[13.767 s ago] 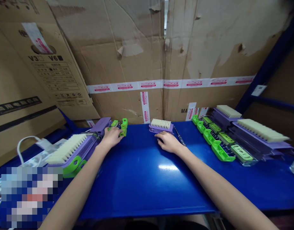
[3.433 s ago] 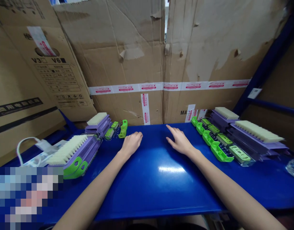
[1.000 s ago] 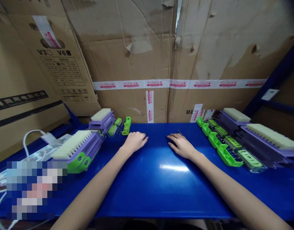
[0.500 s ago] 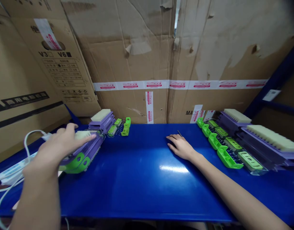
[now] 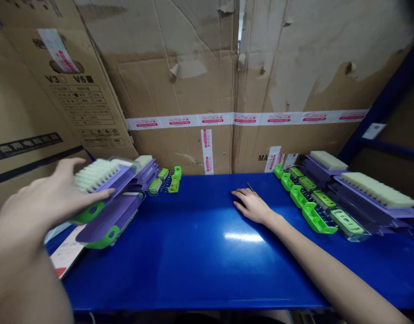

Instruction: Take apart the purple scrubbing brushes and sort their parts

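My left hand [image 5: 41, 202] grips a purple slotted piece [image 5: 121, 177] by its edges. A cream block of teeth [image 5: 97, 173] tops the piece, and a green end cap [image 5: 88, 212] shows under my thumb. It is raised and tilted above a similar purple tray with a green end [image 5: 105, 231], which lies on the blue table [image 5: 193, 270]. My right hand [image 5: 252, 207] rests palm down on the tabletop, its fingers loosely spread. A thin dark rod [image 5: 249, 185] pokes out beside its fingers; the rest of the rod is hidden.
At the right stand purple pieces with cream toothed blocks [image 5: 375, 189], green-topped clear parts [image 5: 348, 222] and a row of green brackets [image 5: 317, 218]. Smaller green brackets [image 5: 174, 180] lie back left. Cardboard walls [image 5: 180, 90] enclose the back. A printed card [image 5: 67, 252] lies near my left arm.
My left hand has lifted the purple piece up and left, off the matching tray beneath it. My right hand stays in place. The view has shifted slightly.
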`<state>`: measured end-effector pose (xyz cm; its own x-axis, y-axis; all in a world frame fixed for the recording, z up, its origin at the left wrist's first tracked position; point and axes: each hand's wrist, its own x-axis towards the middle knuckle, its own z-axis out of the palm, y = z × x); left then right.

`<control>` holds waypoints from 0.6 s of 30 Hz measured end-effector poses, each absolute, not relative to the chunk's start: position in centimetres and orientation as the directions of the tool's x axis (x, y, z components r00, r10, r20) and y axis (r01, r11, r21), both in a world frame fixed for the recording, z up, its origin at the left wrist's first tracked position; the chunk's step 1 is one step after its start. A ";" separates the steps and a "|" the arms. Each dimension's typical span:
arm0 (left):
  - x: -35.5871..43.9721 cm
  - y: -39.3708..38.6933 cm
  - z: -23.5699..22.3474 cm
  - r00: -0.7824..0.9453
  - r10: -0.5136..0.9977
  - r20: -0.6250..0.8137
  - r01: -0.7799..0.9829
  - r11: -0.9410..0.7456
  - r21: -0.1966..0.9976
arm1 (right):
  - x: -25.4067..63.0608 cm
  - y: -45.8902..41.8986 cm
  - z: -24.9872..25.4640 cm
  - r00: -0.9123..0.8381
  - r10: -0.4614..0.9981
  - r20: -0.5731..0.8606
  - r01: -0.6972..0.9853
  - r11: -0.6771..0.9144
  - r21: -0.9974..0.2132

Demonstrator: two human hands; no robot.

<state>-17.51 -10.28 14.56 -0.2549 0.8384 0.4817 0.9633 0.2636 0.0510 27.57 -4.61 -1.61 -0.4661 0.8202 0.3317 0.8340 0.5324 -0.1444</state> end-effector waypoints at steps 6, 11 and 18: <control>-5.0 -9.6 12.6 0.119 0.773 0.623 0.991 -0.134 -0.023 | 27.6 -4.5 -1.7 -0.466 0.814 0.347 0.828 0.539 -0.153; -0.4 -5.5 7.6 0.385 0.703 0.598 0.917 -0.362 -0.164 | 27.6 -4.6 -1.5 -0.470 0.814 0.341 0.826 0.542 -0.156; 2.6 -3.0 3.7 0.605 0.626 0.492 0.789 -0.556 -0.264 | 27.5 -4.5 -1.5 -0.362 0.868 0.339 0.849 0.458 -0.265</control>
